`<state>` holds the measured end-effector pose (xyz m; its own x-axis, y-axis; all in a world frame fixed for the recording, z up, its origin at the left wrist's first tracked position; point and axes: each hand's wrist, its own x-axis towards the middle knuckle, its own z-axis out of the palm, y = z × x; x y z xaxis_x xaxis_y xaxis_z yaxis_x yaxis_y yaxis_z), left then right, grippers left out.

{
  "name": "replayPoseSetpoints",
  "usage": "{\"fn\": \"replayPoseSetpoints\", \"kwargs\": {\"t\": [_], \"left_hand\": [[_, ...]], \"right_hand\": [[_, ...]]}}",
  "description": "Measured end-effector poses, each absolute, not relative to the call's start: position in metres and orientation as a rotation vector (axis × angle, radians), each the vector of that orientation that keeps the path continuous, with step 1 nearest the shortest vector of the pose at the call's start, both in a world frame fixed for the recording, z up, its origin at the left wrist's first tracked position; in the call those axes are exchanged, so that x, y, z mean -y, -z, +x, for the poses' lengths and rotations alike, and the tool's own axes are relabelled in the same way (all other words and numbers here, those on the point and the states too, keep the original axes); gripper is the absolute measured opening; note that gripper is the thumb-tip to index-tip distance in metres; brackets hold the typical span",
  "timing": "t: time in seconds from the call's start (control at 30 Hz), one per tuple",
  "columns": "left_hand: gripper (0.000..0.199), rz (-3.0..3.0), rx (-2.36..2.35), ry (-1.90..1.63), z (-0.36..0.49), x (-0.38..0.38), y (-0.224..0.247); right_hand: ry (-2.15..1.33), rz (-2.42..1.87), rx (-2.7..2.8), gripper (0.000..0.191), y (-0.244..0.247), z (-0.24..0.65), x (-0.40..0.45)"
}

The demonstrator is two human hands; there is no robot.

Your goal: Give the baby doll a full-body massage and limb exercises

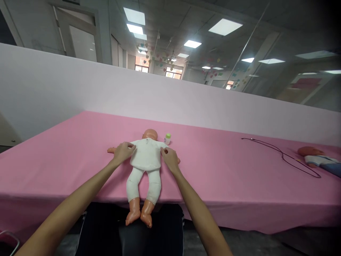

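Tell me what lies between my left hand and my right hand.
The head view shows a baby doll, its torso in a white top, between your left hand and right hand.

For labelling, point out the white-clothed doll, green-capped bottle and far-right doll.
White-clothed doll (pixel 146 156): head view, on its top.
Green-capped bottle (pixel 167 140): head view, on its body.
Far-right doll (pixel 318 160): head view, on its clothing.

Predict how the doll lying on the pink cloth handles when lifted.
The doll probably flops at the hips: its legs look cloth-covered and soft. Its glossy feet may be stiffer and slippery. The hard-looking head might droop if unsupported.
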<state>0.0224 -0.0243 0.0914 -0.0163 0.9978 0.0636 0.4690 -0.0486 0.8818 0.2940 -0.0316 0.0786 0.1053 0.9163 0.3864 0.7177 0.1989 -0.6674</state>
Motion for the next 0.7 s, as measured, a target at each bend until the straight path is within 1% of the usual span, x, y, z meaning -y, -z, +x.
{"fn": "replayPoseSetpoints", "kwargs": {"t": [0.07, 0.1, 0.17, 0.2, 0.3, 0.4, 0.5, 0.6, 0.7], "left_hand": [[0.050, 1.896, -1.579, -1.102, 0.041, 0.025, -0.094], [0.054, 2.039, -1.524, -1.102, 0.052, 0.024, -0.093], [0.063, 2.230, -1.387, -0.973, 0.071, 0.019, -0.084], [0.067, 2.289, -1.357, -0.879, 0.078, 0.016, -0.077], [0.072, 2.327, -1.408, -0.674, 0.084, 0.009, -0.055], [0.074, 2.266, -1.423, -0.622, 0.079, 0.006, -0.043], [0.075, 2.231, -1.408, -0.601, 0.071, 0.005, -0.041], [0.077, 2.175, -1.383, -0.604, 0.059, 0.006, -0.040], [0.079, 2.007, -1.407, -0.697, 0.039, 0.014, -0.039]], "right_hand": [[-0.233, -1.414, 1.763, 0.039, -0.077, 0.284, 0.028], [-0.250, -1.315, 1.833, 0.043, -0.075, 0.278, 0.026], [-0.355, -1.211, 1.968, 0.054, -0.068, 0.269, 0.020], [-0.414, -1.202, 2.006, 0.056, -0.062, 0.266, 0.018], [-0.506, -1.224, 2.014, 0.058, -0.045, 0.268, 0.012], [-0.486, -1.297, 2.031, 0.066, -0.032, 0.278, 0.008], [-0.375, -1.461, 2.074, 0.073, -0.025, 0.292, 0.007], [-0.170, -1.624, 2.092, 0.069, -0.018, 0.310, 0.009], [0.032, -1.730, 2.129, 0.065, -0.013, 0.331, 0.017]]}}
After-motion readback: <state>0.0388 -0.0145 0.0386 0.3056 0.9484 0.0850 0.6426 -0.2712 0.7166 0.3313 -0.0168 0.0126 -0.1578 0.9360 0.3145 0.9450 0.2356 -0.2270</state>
